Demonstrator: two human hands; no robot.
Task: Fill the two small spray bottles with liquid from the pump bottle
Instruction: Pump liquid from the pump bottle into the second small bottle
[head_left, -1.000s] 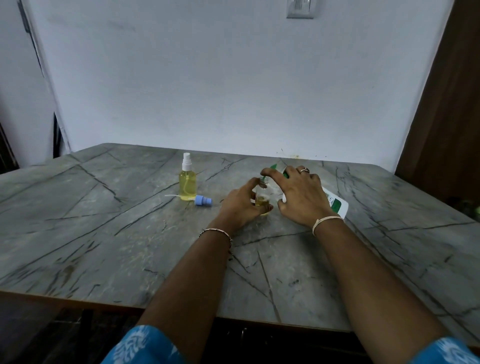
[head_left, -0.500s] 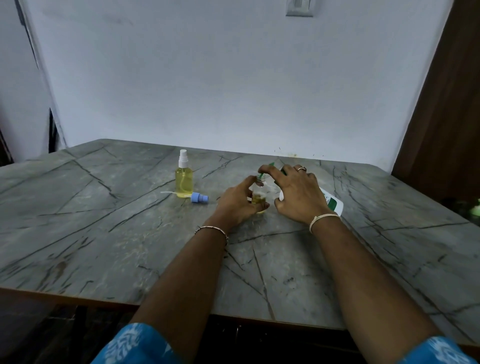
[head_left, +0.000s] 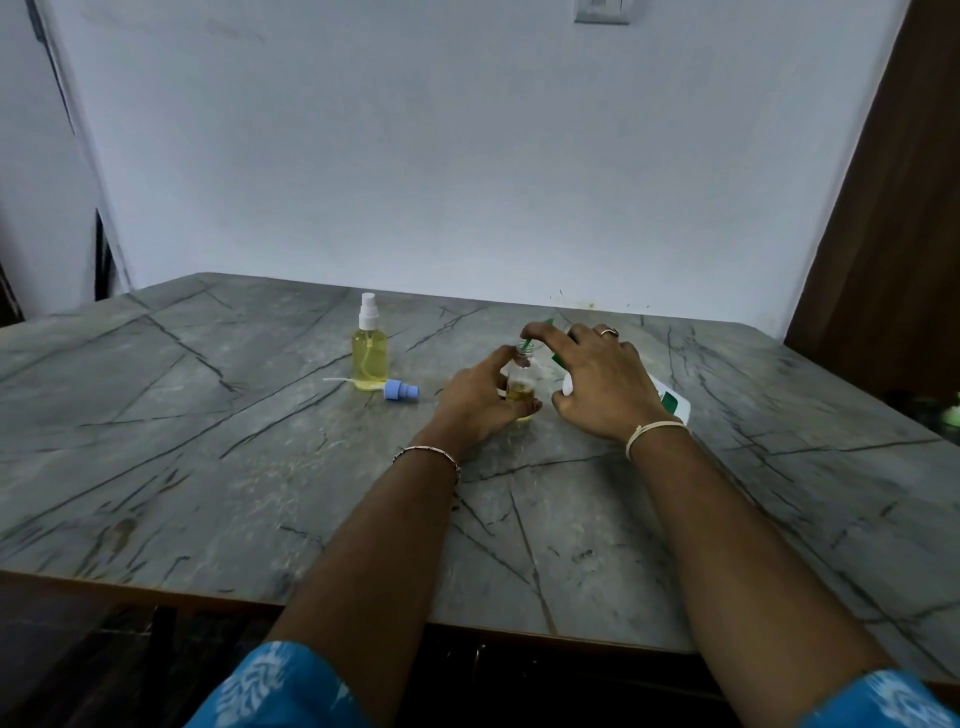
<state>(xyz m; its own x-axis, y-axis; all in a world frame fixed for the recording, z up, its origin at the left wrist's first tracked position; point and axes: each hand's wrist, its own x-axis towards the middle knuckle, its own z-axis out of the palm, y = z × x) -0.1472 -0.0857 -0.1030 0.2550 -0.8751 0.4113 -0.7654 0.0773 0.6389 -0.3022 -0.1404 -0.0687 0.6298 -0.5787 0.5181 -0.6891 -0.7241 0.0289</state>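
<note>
On veined marble (head_left: 208, 467), left hand (head_left: 475, 400) grips clear, maybe-glass bottle (head_left: 519, 388).

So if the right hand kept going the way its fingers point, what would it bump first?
Most likely the small open bottle held by the left hand: the forefinger of the right hand points left, just above its mouth. Depth is unclear.

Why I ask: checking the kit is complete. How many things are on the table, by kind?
Small spray bottles: 2 (capped spray bottle; open spray bottle held by the left hand)
Pump bottle: 1, tilted under the right hand
Loose blue spray top: 1
Total: 4
</note>
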